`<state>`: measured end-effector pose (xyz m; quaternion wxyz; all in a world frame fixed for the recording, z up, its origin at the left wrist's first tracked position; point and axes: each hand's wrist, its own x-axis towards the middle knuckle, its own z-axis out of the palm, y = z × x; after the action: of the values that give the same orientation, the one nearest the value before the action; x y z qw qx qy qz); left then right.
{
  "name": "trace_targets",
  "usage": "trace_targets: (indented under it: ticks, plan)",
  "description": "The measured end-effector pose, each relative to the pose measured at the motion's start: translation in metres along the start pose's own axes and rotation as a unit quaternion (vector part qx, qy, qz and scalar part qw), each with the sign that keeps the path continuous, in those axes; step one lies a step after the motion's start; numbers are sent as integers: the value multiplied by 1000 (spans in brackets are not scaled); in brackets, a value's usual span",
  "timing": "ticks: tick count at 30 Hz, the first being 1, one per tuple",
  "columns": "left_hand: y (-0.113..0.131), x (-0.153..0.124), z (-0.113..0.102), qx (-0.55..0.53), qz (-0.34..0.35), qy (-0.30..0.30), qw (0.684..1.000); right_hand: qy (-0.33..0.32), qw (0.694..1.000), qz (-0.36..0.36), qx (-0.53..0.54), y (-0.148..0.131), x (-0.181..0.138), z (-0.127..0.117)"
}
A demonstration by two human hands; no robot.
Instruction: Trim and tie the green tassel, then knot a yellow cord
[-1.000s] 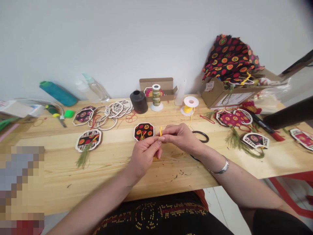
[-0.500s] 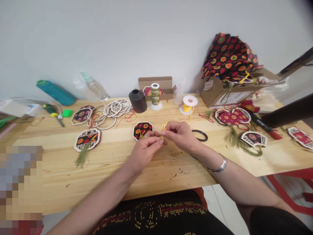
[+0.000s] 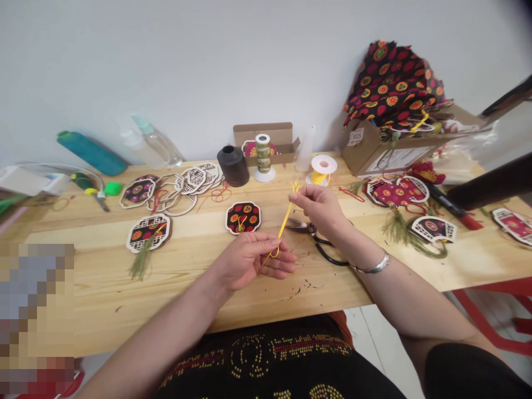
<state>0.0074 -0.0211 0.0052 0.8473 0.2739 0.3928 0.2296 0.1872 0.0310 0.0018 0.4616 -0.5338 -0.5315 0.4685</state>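
A yellow cord [image 3: 285, 219] is stretched at a slant between my two hands, with a small loop at each end. My left hand [image 3: 257, 256] pinches its lower end between thumb and finger, palm turned up and the other fingers extended. Higher and to the right, my right hand [image 3: 318, 208] pinches the upper end, a loop poking out above the fingertips. Beyond my left hand lies a dark floral ornament [image 3: 248, 218] in a white frame, a bit of yellow cord on its face. Black-handled scissors [image 3: 332, 256] rest partly under my right hand and wrist.
Behind my hands stand a yellow cord spool [image 3: 324, 169], a green thread spool [image 3: 262, 158] and a black cone [image 3: 233, 166]. Leftward are white frames [image 3: 203, 178] and a tasselled ornament [image 3: 148, 234]. A cardboard box [image 3: 394, 152] with patterned cloth [image 3: 390, 88] sits back right.
My hands have drawn apart, the right up and right, the left slightly down. The yellow cord now shows taut between them, and the scissors and framed ornament are more exposed.
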Motion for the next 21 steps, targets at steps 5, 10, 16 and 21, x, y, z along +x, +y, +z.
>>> trace_targets:
  ticks: [5, 10, 16, 21]
  plan:
    - [0, 1, 1, -9, -7, 12, 1000, 12, 1000, 4, -1, 4, 3, -1]
    - [-1, 1, 1, -7, -7, 15, 1000, 33, 999, -6, -6, 6, 7, -4]
    - [0, 4, 0, 6, -17, 23, 1000, 36, 999, -9, -18, 8, 8, -5]
    - [-2, 7, -2, 17, -15, 58, 998, 44, 999, -16, -21, 11, 9, -6]
